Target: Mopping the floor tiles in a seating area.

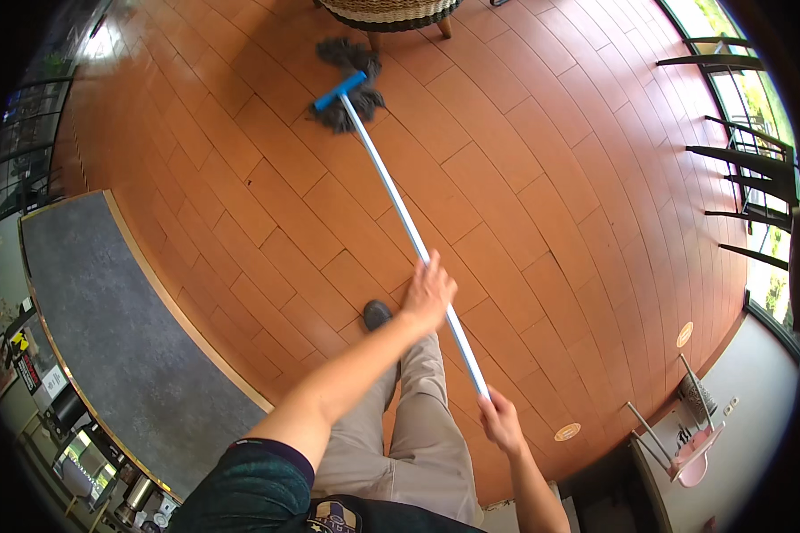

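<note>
A mop lies across the view, its long pale metal handle (390,183) running from the lower middle up to a blue plastic mop head (341,91). Dark grey strands (347,114) spread from the head over the tiled floor (507,200). Partway down the handle, my left hand (431,293) grips it. My right hand (501,416) is closed round the handle's lower end.
A round woven seat (392,13) on wooden legs stands just beyond the mop strands. To the left is a long counter with a dark grey top (133,333). Dark chairs (747,156) line the windows at right. A pink high chair (693,460) is at lower right.
</note>
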Tool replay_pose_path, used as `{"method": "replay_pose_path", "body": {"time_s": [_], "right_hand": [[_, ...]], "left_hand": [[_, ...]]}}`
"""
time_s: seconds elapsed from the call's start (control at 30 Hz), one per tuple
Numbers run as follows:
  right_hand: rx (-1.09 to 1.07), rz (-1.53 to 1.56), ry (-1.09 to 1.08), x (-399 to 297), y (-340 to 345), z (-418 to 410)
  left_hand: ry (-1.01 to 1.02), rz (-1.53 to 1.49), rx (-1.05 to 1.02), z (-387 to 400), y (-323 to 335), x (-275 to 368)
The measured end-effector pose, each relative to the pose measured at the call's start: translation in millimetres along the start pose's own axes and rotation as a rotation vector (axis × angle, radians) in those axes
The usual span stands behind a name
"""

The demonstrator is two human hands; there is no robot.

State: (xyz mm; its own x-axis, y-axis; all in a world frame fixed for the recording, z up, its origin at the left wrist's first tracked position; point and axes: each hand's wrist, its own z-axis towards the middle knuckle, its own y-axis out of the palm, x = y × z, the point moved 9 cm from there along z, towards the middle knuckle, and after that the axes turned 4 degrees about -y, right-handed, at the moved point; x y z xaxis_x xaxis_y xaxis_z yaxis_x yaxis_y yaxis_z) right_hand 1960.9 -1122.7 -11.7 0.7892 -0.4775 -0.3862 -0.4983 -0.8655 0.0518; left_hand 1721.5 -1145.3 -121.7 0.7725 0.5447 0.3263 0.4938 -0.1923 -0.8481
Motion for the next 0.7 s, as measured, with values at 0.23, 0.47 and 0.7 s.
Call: {"method": "replay_pose_path", "body": {"time_s": [0.23, 0.47, 0.7], "right_hand": [[0.198, 0.104, 0.125, 109.6, -67.5, -200.4], [0.21, 0.085, 0.077, 77.9, -54.9, -165.9], [0.143, 0.188, -0.043, -30.7, 7.9, 11.0]], "left_hand": [[0.349, -0.432, -0.202, -110.1, 9.0, 187.8], [0.465, -0.294, 0.099, -69.7, 11.8, 170.5], [0.131, 0.108, -0.075, 91.3, -23.7, 15.1]]}}
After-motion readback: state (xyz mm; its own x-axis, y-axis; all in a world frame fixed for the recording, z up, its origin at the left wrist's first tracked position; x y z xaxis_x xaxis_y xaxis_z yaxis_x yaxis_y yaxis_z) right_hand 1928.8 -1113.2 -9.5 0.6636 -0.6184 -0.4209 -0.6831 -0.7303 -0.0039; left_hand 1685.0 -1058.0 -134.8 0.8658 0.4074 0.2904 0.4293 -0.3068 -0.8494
